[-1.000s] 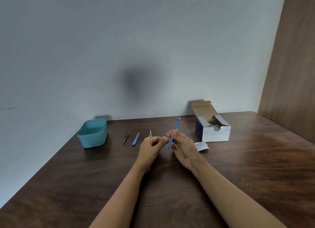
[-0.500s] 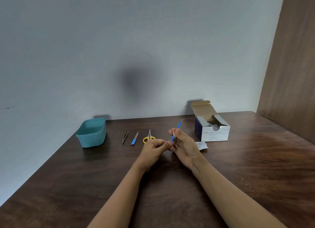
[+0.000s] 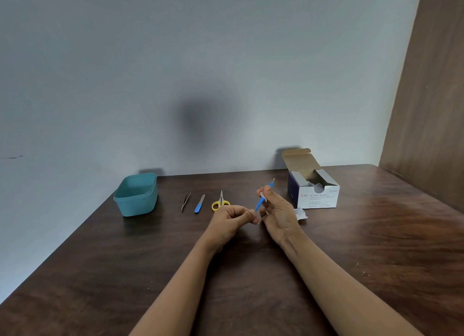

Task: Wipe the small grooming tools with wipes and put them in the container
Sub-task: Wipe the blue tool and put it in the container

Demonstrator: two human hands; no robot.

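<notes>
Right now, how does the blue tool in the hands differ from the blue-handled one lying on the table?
The held blue tool is raised and tilted, gripped by the left hand and right hand; the blue-handled file lies flat, untouched, between the tweezers and scissors. The held blue tool looks slimmer, with a thin metal tip; the blue-handled file has a broader metal end. Both pair blue handles with metal ends.

Dark wooden table (image 3: 376, 235), pale grey-blue wall (image 3: 175, 59) behind, brown wood panel (image 3: 431, 97) at right
</notes>
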